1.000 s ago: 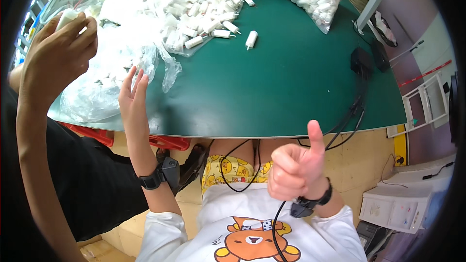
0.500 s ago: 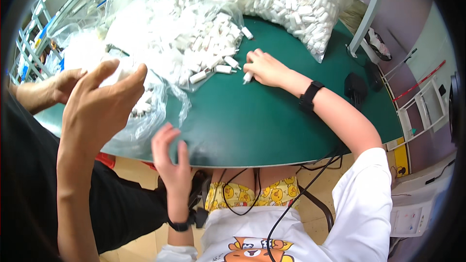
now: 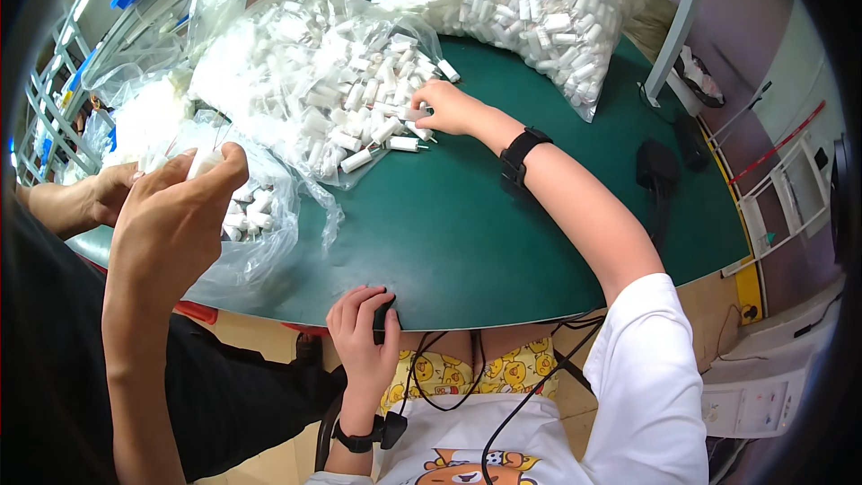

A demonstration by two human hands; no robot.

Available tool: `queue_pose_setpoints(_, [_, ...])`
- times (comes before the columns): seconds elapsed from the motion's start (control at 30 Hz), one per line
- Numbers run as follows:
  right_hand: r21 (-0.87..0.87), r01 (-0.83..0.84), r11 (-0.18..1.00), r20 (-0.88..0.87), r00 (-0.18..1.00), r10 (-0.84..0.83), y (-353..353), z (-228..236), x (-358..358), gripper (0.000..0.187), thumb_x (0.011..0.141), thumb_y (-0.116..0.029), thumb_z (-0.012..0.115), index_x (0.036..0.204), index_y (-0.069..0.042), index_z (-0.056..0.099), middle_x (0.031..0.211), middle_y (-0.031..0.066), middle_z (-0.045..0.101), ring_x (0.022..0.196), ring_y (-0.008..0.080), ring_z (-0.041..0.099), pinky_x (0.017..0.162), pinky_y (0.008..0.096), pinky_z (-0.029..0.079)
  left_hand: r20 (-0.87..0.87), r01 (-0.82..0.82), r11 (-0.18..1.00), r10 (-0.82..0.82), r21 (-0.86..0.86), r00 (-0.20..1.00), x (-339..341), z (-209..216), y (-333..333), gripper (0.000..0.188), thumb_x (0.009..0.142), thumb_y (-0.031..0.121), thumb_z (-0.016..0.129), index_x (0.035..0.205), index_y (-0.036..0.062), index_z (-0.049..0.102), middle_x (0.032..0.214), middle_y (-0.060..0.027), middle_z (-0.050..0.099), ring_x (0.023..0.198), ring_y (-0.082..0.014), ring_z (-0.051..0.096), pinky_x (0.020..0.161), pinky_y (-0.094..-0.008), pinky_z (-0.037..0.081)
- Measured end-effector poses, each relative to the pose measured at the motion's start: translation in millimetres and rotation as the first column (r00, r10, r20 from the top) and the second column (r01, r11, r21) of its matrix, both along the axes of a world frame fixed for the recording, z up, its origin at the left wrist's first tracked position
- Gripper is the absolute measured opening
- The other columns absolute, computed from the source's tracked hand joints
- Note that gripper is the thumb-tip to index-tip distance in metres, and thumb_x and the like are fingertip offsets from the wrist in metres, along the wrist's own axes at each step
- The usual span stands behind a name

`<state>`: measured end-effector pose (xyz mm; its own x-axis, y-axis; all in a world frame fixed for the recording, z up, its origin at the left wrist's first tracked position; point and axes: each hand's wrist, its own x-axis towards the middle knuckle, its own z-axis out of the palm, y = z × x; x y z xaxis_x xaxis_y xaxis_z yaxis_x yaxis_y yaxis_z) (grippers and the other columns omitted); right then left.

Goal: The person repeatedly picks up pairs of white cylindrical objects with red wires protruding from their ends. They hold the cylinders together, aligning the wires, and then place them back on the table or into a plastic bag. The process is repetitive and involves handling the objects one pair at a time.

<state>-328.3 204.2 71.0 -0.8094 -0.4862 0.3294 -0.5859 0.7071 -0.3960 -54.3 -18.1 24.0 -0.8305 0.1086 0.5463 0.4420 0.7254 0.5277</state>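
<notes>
My right hand (image 3: 449, 109) reaches to the near right edge of a heap of small white cylinders (image 3: 395, 81) with thin pins, spilling from a clear plastic bag. Its thumb and fingers pinch a white cylinder (image 3: 415, 114), partly hidden by the fingertips. At the table's front edge my left hand (image 3: 362, 328) has its fingers curled around a small black object (image 3: 384, 310), mostly hidden and too dark to make out. Several loose cylinders, one of them a white cylinder (image 3: 356, 160), lie on the green table (image 3: 467, 242) just in front of the heap.
At the left, a co-worker's hands (image 3: 175, 207) hold a small white piece over an open clear bag (image 3: 256, 256) of cylinders. Another full bag (image 3: 557, 18) stands at the back right. A black adapter (image 3: 660, 166) lies at the right edge. Another person sits across.
My right hand has moved left from the bare tabletop to the heap. My left hand has come down to the table edge, its fingers now curled. The co-worker's raised fingers have closed together.
</notes>
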Motion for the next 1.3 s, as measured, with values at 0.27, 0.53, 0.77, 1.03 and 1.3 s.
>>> queue_pose_setpoints(0.27, [-0.343, 0.124, 0.931, 0.187, 0.98, -0.062, 19, 36, 58, 0.036, 0.07, -0.027, 0.07, 0.093, 0.0, 0.061, 0.084, 0.0093, 0.061, 0.084, 0.0158, 0.057, 0.073, 0.0286, 0.046, 0.235, -0.001, 0.929, -0.093, 0.371, 0.968, 3, 23, 7, 0.014, 0.077, 0.005, 0.053, 0.089, 0.002, 0.057, 0.095, -0.0099, 0.054, 0.093, -0.0221, 0.051, 0.083, -0.0319, 0.037])
queue_pose_setpoints(0.53, [-0.839, 0.398, 0.37, 0.54, 0.536, 0.649, 2, 72, 291, 0.039, 0.085, -0.013, 0.055, 0.118, 0.004, 0.044, 0.111, 0.01, 0.053, 0.101, 0.013, 0.05, 0.088, 0.027, 0.04, 0.02, 0.239, 0.276, -0.692, 0.931, 0.722, 7, 59, 59, 0.033, 0.088, 0.012, 0.044, 0.116, -0.0055, 0.044, 0.112, -0.0113, 0.048, 0.106, -0.018, 0.047, 0.089, -0.0297, 0.036])
queue_pose_setpoints(0.77, [-0.825, 0.565, 0.032, 0.441, 0.607, 0.661, -3, 46, 340, 0.037, 0.088, -0.012, 0.046, 0.12, 0.006, 0.039, 0.113, 0.0169, 0.05, 0.108, 0.0222, 0.048, 0.091, 0.0348, 0.039, -0.019, 0.159, 0.097, -0.796, 0.983, 0.605, 37, 64, 52, 0.032, 0.088, 0.017, 0.046, 0.112, -0.005, 0.046, 0.105, -0.011, 0.054, 0.098, -0.0146, 0.051, 0.085, -0.0292, 0.04])
queue_pose_setpoints(1.03, [-0.922, 0.299, 0.245, 0.36, 0.894, 0.267, 14, 35, 361, 0.053, 0.09, -0.022, 0.044, 0.131, -0.006, 0.015, 0.071, 0.0191, 0.057, 0.051, 0.0217, 0.057, 0.042, 0.0263, 0.047, 0.057, 0.205, 0.204, -0.828, 0.957, 0.559, 52, 73, 48, 0.061, 0.082, 0.044, 0.052, 0.105, -0.0125, 0.049, 0.078, -0.008, 0.049, 0.07, -0.0182, 0.052, 0.062, -0.0302, 0.042])
queue_pose_setpoints(1.3, [-0.956, 0.289, 0.048, 0.265, 0.782, 0.564, 20, 28, 369, 0.047, 0.089, -0.024, 0.046, 0.117, 0.008, 0.028, 0.076, 0.0296, 0.059, 0.05, 0.027, 0.061, 0.04, 0.0277, 0.047, 0.017, 0.164, 0.119, -0.855, 0.979, 0.519, 59, 78, 50, 0.056, 0.078, 0.044, 0.059, 0.094, -0.0091, 0.05, 0.078, -0.0095, 0.047, 0.065, -0.0187, 0.053, 0.056, -0.0301, 0.042])
